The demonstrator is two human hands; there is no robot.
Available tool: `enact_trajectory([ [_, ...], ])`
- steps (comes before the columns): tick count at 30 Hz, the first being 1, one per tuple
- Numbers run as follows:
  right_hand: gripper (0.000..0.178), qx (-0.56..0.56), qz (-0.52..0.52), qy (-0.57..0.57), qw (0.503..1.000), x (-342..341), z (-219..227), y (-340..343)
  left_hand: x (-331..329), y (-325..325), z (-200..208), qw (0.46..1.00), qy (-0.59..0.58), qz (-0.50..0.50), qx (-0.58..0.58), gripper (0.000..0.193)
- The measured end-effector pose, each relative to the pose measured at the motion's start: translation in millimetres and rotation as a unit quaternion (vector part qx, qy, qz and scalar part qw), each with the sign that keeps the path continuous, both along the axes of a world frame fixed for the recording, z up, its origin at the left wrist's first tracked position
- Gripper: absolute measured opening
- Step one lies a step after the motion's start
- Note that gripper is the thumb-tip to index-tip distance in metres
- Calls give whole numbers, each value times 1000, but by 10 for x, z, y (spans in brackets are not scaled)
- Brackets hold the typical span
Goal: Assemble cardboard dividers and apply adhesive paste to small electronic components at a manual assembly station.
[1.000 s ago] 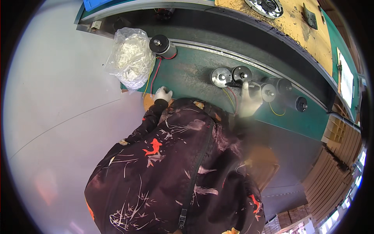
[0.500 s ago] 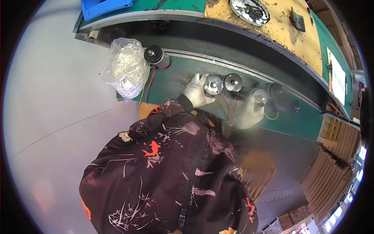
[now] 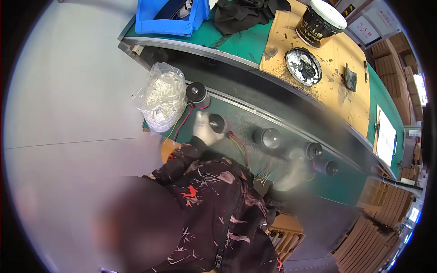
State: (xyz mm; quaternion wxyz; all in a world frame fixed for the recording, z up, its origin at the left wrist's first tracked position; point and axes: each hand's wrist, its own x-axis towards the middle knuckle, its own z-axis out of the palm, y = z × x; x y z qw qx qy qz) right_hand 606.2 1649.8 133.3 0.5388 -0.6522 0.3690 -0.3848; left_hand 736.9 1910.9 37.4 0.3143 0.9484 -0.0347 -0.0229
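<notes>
My left hand (image 3: 205, 130), in a white glove, is closed around a dark cylindrical motor (image 3: 217, 123) with red and yellow wires. A second motor (image 3: 196, 93), black-topped with a shaft, stands beyond it. Between my hands is another motor (image 3: 269, 138), its end face pale and round. My gloved right hand (image 3: 292, 173) is smeared by motion, close to two dark motors on the right, one nearer the rail (image 3: 314, 151) and one lying farther right (image 3: 329, 168). Its fingers and anything in them are not clear. Loose coloured wires lie between the hands.
A clear bag of small white parts (image 3: 164, 98) sits left of the motors. Past the dark conveyor channel (image 3: 236, 70) are a blue bin (image 3: 170, 27), black cloth (image 3: 243, 16), a black bucket (image 3: 318, 27), a smeared lid (image 3: 304, 67) and a clipboard (image 3: 385, 136). Cardboard stacks (image 3: 368, 236) stand right.
The view has shifted, showing more of the far bench. My left hand has carried a motor leftward, away from the neighbouring motor. My right hand stays by the motors on the right, blurred.
</notes>
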Motion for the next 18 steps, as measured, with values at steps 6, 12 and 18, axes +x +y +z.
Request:
enact_trajectory([
  [6, 23, 19, 53, 3, 998, 357, 645, 306, 490, 933, -198, 997, -15, 53, 61, 87],
  [12, 19, 90, 152, -31, 984, 480, -47, -353, 491, 847, 130, 992, -39, 22, 121, 90],
  [18, 18, -143, 235, -139, 951, 1515, 1181, -748, -14, 113, -160, 977, -136, -161, -41, 46],
])
